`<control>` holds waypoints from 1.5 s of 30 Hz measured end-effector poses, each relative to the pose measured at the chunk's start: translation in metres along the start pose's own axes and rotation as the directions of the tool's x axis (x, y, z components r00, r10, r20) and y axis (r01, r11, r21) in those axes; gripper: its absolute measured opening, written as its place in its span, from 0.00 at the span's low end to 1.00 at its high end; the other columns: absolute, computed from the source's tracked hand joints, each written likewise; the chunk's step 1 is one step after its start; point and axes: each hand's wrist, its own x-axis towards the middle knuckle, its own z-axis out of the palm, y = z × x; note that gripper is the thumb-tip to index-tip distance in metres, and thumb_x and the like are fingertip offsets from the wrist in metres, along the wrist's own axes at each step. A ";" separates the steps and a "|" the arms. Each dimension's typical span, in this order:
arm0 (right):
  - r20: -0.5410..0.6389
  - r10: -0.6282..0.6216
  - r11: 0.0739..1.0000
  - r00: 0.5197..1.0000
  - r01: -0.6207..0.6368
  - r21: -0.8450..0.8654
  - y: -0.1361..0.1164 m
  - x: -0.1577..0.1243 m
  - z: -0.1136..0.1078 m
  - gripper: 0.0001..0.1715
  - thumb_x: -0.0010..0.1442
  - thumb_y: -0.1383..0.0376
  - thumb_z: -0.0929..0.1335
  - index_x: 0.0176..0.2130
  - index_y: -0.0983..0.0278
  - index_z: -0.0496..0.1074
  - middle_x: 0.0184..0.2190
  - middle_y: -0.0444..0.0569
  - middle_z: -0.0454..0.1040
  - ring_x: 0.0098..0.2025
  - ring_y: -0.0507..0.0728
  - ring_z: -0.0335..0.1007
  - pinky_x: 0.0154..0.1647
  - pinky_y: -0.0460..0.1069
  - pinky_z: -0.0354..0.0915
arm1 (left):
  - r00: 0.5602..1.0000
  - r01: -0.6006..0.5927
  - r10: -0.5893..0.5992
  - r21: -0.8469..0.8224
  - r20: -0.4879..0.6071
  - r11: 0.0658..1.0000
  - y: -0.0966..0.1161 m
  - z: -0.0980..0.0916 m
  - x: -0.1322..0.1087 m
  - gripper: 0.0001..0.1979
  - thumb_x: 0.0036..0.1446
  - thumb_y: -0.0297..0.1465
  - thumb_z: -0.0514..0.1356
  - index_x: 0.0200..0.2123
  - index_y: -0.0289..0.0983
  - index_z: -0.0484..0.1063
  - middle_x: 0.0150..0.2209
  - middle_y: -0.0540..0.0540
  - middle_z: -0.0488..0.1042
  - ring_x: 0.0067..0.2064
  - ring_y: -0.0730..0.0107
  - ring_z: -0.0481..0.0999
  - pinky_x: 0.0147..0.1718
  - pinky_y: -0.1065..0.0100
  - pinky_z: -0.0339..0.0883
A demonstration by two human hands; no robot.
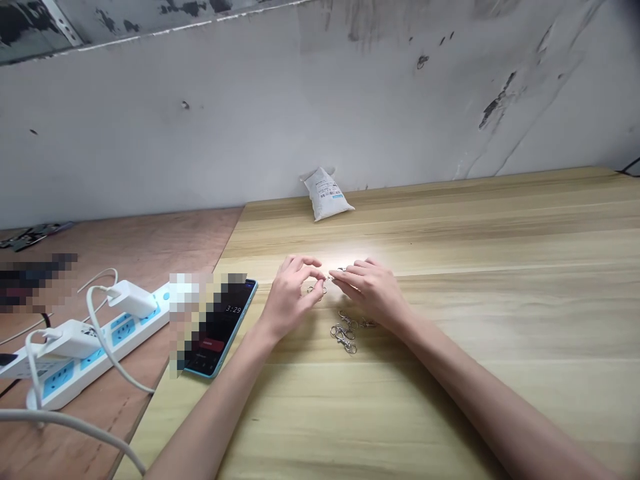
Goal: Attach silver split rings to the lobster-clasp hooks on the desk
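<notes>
My left hand (291, 297) is closed in a pinch on a small metal key ring (324, 289), part of which shows below the fingertips. Just to its right, my right hand (374, 288) pinches a small silver swivel clasp (342, 269), mostly covered by the fingers. The fingertips of both hands almost meet, with a bit of metal spanning the gap between them. Below them on the table lies a loose pile of silver clasps with rings (344, 332), several in number and tangled together.
A white labelled packet (327, 195) rests at the table's back edge by the wall. Left of my left forearm lies a phone (223, 330) with its screen lit. Farther left, a white power strip (107, 343) with plugged chargers and cables sits on a brownish board.
</notes>
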 end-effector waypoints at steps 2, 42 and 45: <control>0.025 -0.017 0.998 1.000 0.019 -0.054 -0.004 0.001 -0.005 0.18 0.69 0.63 0.59 0.44 0.61 0.77 0.27 0.50 0.77 0.30 0.55 0.63 0.35 0.51 0.52 | 0.999 0.034 -0.034 -0.005 0.035 0.999 0.000 0.000 0.000 0.04 0.59 0.25 0.59 0.33 0.38 0.73 0.45 0.46 0.73 0.49 0.61 0.69 0.50 0.56 0.64; 0.132 0.164 0.986 0.978 -0.162 -0.023 0.023 -0.004 0.002 0.13 0.66 0.65 0.62 0.46 0.63 0.74 0.43 0.54 0.72 0.46 0.60 0.65 0.45 0.54 0.62 | 0.920 -0.186 0.185 -0.031 0.345 0.982 0.011 0.022 -0.011 0.07 0.62 0.27 0.56 0.36 0.39 0.74 0.34 0.48 0.71 0.37 0.68 0.71 0.35 0.66 0.63; 0.127 0.164 0.986 0.978 -0.163 -0.020 0.022 -0.004 0.001 0.13 0.66 0.65 0.63 0.46 0.62 0.73 0.43 0.54 0.72 0.46 0.60 0.65 0.45 0.55 0.62 | 0.912 -0.198 0.197 -0.033 0.359 0.980 0.012 0.020 -0.010 0.04 0.59 0.31 0.60 0.38 0.40 0.74 0.35 0.47 0.72 0.38 0.66 0.72 0.36 0.65 0.64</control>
